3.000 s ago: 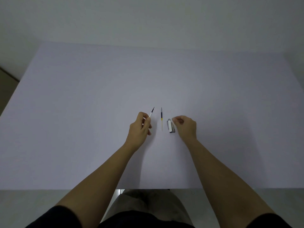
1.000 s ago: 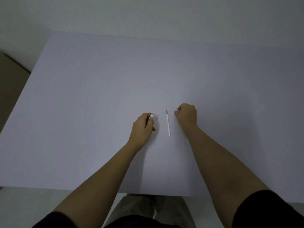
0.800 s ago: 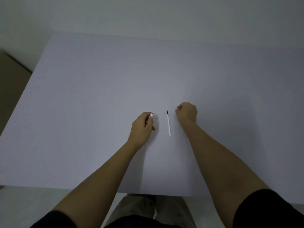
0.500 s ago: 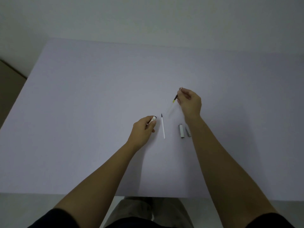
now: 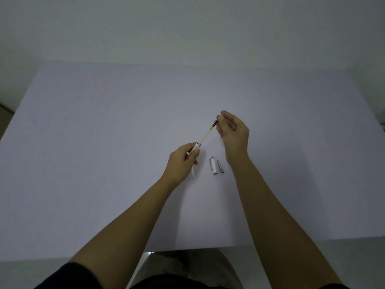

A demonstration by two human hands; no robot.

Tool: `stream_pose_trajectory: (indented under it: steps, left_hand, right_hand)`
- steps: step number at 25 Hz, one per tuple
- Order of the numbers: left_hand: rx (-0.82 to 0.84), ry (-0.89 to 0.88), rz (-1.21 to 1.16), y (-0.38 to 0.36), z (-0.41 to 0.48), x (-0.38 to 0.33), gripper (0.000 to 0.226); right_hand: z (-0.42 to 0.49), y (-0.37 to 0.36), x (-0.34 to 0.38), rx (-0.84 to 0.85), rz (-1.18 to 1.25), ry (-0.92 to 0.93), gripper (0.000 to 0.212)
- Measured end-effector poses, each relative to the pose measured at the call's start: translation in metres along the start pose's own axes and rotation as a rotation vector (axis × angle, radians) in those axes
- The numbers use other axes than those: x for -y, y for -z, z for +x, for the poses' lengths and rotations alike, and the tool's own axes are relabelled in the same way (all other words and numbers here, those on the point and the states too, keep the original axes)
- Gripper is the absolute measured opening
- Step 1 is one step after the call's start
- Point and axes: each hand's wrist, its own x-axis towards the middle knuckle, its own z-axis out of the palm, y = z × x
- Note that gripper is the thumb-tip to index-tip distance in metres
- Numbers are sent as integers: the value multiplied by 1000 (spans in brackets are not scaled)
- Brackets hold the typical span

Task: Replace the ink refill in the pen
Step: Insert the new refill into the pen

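My left hand is closed around a short white pen barrel, whose open end points up and to the right. My right hand pinches the dark tip end of a thin refill with a yellow band. The refill slants down-left and its lower end meets the barrel's opening. A second, white refill lies on the table, mostly hidden under my left hand. A white pen section and a small grey tip piece lie side by side between my wrists.
Everything rests on a wide pale lilac table set against a plain wall. Its front edge runs just above my lap, and a strip of floor shows at the far left. A tiny grey loop shows at my right fingertips.
My right hand has carried the yellow-banded refill down-left to the barrel's mouth. My left hand has lifted and tilted the barrel toward it, now covering most of the white refill on the table.
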Motion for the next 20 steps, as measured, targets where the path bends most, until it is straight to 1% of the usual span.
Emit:
stream_pose_trajectory:
  steps: [3, 8, 14, 17, 20]
  left_hand:
    - [-11, -12, 16, -1, 0, -2, 23]
    - [-16, -15, 50, -1, -1, 0, 24]
    - [-17, -34, 49, -5, 1, -3, 24]
    - [-21, -40, 49, -5, 2, -6, 23]
    - [-66, -47, 67, -5, 1, -8, 22]
  right_hand:
    - [1, 3, -1, 15, -34, 8, 12]
    - [4, 5, 2, -27, 44, 10, 12]
    - [3, 5, 1, 10, 58, 3, 13]
    - [1, 7, -1, 47, 14, -4, 12]
    - [-5, 6, -6, 130, -54, -29, 11]
